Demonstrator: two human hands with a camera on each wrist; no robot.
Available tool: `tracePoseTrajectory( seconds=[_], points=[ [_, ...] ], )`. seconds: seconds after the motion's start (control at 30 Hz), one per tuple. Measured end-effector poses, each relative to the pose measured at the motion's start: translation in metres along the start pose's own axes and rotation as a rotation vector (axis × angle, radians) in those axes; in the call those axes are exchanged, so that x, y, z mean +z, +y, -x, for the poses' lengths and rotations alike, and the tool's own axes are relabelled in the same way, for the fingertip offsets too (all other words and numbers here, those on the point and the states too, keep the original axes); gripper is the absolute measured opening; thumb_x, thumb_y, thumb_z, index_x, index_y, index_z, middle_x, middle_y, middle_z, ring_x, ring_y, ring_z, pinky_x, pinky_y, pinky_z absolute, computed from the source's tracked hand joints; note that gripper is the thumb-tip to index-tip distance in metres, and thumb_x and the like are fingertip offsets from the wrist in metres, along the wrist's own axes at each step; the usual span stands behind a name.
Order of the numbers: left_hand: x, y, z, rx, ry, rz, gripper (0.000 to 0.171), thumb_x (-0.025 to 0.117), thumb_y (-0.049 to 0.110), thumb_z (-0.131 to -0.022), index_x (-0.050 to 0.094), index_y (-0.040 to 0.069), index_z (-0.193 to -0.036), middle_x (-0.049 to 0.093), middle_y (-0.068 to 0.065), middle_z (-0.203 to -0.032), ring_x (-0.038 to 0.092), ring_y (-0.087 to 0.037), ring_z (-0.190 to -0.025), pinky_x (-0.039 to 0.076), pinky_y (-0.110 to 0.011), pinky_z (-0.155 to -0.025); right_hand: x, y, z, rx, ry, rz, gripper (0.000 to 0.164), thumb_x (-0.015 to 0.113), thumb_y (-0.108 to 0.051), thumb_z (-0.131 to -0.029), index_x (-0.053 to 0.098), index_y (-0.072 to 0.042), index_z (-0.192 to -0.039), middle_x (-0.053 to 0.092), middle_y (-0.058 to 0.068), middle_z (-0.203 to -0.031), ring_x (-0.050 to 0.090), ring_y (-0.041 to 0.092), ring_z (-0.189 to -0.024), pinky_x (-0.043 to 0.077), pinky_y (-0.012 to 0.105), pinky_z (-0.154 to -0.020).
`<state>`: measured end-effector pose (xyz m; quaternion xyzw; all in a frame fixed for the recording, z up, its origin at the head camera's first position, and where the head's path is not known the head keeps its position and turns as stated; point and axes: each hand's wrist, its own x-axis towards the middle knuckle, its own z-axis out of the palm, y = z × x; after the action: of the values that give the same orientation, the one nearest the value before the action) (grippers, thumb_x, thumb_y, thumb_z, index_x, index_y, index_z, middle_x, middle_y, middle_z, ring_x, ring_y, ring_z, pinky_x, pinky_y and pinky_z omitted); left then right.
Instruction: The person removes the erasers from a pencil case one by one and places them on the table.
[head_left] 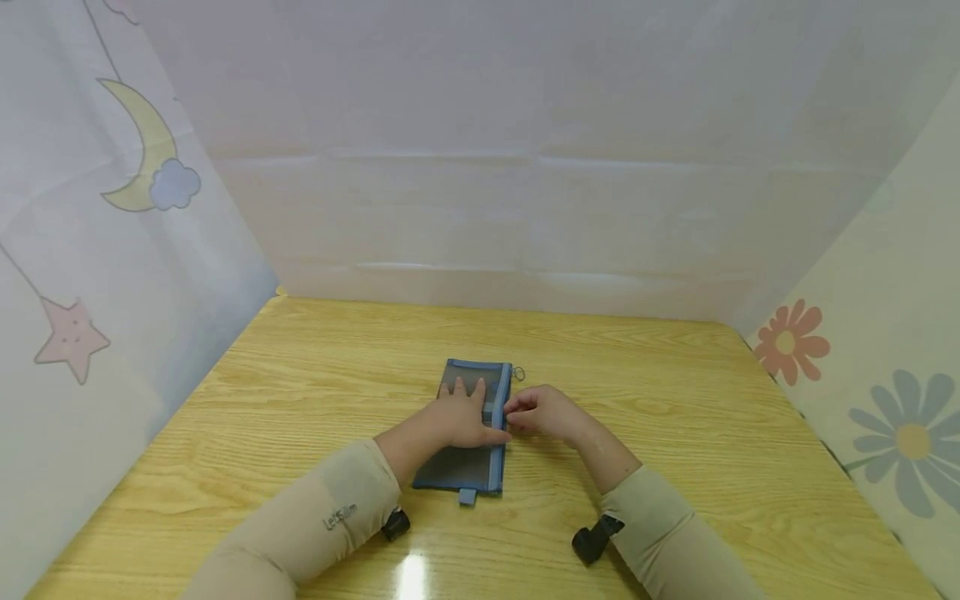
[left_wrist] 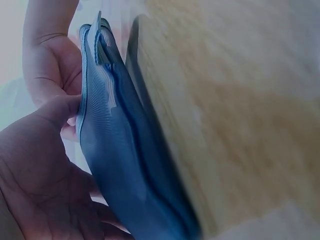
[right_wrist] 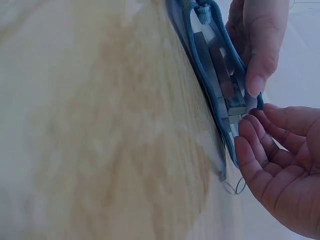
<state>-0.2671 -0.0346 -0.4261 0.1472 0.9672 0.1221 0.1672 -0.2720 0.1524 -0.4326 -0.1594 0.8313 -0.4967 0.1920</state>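
A blue mesh zipper pouch [head_left: 456, 468] lies on the table, its long zippered side to the right. My left hand [head_left: 461, 418] rests on top of it with fingers spread, the thumb reaching to the zipper edge. At that same edge, my right hand [head_left: 546, 411] has its fingers curled, pinching the lip of the pouch. In the right wrist view the zipper side gapes open. Inside show a dark greenish block [right_wrist: 235, 101] and a brownish strip [right_wrist: 221, 70], close to the right fingertips. The rest of the contents is hidden.
A small metal ring [head_left: 519, 374] hangs at the pouch's far corner, and a fabric tab [head_left: 467, 497] sticks out at the near end. The wooden table [head_left: 315, 367] meets a pale backdrop [head_left: 525, 208] behind and printed sheets at both sides.
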Motion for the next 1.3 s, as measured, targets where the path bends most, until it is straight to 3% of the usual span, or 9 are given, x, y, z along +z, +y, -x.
tracePoseTrajectory(
  seconds=[0.17,0.43,0.67,0.8,1.03,1.2,1.3],
  points=[
    [0.0,0.0,-0.002,-0.008,-0.01,0.035,0.102,0.052,0.069,-0.075,0.008,0.013,-0.148,0.009,-0.027,-0.147,0.01,-0.048,-0.132,0.024,-0.055,-0.103,-0.002,-0.001,0.0,-0.005,0.0,0.019,0.018,0.058,-0.009,-0.089,0.065,0.0,-0.103,0.066,0.008,-0.092,0.062,0.02,-0.084,0.051,0.037,-0.074],
    [-0.006,-0.005,-0.001,0.018,-0.018,0.111,0.097,0.054,0.064,-0.078,0.008,0.013,-0.148,0.012,-0.023,-0.149,0.009,-0.042,-0.135,0.019,-0.054,-0.105,-0.015,0.002,0.003,-0.009,0.025,0.016,0.024,0.055,-0.014,-0.091,0.063,0.003,-0.107,0.064,0.017,-0.099,0.063,0.028,-0.087,0.051,0.038,-0.075],
    [-0.009,-0.009,0.001,0.057,0.016,0.078,0.079,0.051,0.057,-0.082,0.033,0.007,-0.141,0.028,-0.019,-0.145,0.024,-0.034,-0.134,0.027,-0.047,-0.104,-0.019,0.004,0.003,0.003,0.028,-0.017,0.028,0.056,-0.017,-0.091,0.061,0.005,-0.108,0.063,0.02,-0.1,0.062,0.028,-0.088,0.051,0.039,-0.076],
    [-0.011,-0.008,0.006,0.068,0.038,0.075,0.073,0.051,0.053,-0.083,0.038,0.007,-0.138,0.035,-0.014,-0.143,0.032,-0.03,-0.131,0.029,-0.044,-0.103,-0.02,0.003,0.005,-0.007,0.018,-0.026,0.029,0.054,-0.016,-0.092,0.06,0.006,-0.109,0.062,0.021,-0.101,0.061,0.03,-0.09,0.05,0.04,-0.077],
    [-0.013,-0.007,0.017,-0.009,0.066,0.066,0.079,0.052,0.059,-0.082,0.037,0.007,-0.139,0.039,-0.015,-0.14,0.037,-0.032,-0.127,0.034,-0.046,-0.099,-0.022,0.001,0.007,-0.006,0.009,-0.039,0.032,0.053,-0.019,-0.093,0.059,0.008,-0.109,0.06,0.022,-0.099,0.06,0.034,-0.091,0.049,0.043,-0.079],
    [-0.013,-0.007,0.02,-0.033,0.081,0.038,0.082,0.052,0.062,-0.08,0.038,0.005,-0.138,0.052,-0.015,-0.128,0.051,-0.031,-0.114,0.042,-0.044,-0.09,-0.022,0.001,0.006,-0.003,0.011,-0.057,0.032,0.052,-0.019,-0.093,0.059,0.009,-0.108,0.059,0.024,-0.1,0.059,0.034,-0.091,0.049,0.042,-0.08],
    [-0.014,-0.007,0.022,-0.024,0.097,0.007,0.076,0.051,0.061,-0.081,0.049,0.003,-0.129,0.063,-0.011,-0.109,0.061,-0.023,-0.088,0.048,-0.038,-0.076,-0.023,0.001,0.006,-0.004,0.006,-0.062,0.033,0.051,-0.019,-0.094,0.058,0.009,-0.109,0.059,0.025,-0.101,0.058,0.035,-0.092,0.049,0.043,-0.081]
  ],
)
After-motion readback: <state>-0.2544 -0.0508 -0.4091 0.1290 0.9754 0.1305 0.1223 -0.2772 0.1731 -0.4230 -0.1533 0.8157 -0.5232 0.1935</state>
